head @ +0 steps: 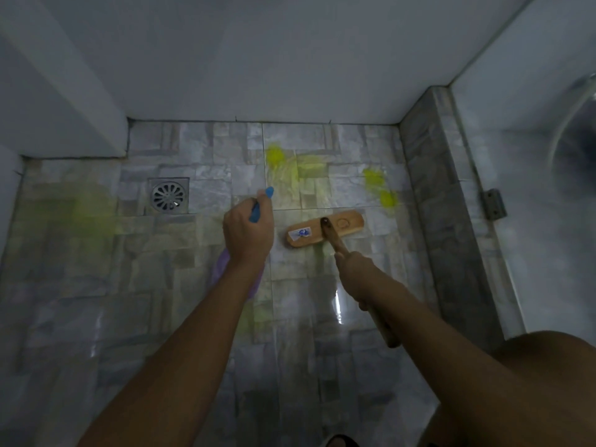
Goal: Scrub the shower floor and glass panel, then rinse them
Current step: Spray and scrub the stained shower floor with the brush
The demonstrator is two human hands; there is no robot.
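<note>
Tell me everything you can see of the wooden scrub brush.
The scrub brush has a long, light wooden head with rounded ends, a blue-and-white sticker on its left half and a round stamp on the right. It lies flat on the wet tiled floor, close to yellow-green cleaner smears; bristles are hidden underneath. A round wooden handle socketed at mid-head slants back to the right hand, which grips it.
</note>
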